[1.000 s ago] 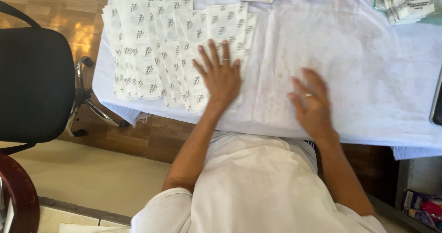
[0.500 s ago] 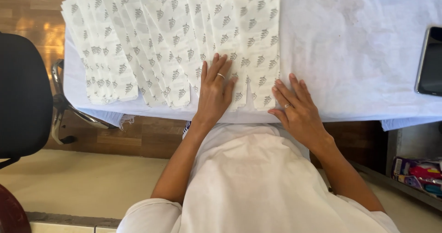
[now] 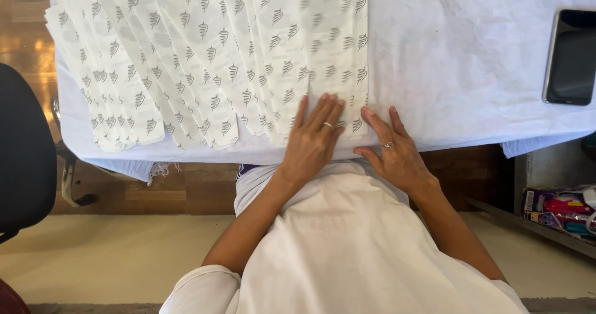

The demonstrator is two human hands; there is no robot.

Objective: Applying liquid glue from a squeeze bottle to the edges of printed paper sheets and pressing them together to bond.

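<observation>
Head view: our left hand (image 3: 313,141) lies flat on the nearest bag (image 3: 335,53), long axis pointing away; right hand (image 3: 392,154), fingers spread, touches its edge.

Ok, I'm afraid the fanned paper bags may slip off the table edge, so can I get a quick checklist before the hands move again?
1. Left hand flat on the nearest paper bag: ok.
2. Right hand at that bag's right edge, fingers on the white table cover: ok.
3. Fan of paper bags overlapping in a row: ok.
4. Bag ends near the table's front edge, none seen hanging over: ok.
5. Dark phone lies apart from the bags: ok.
6. Whether the bags are empty: cannot tell.
</observation>
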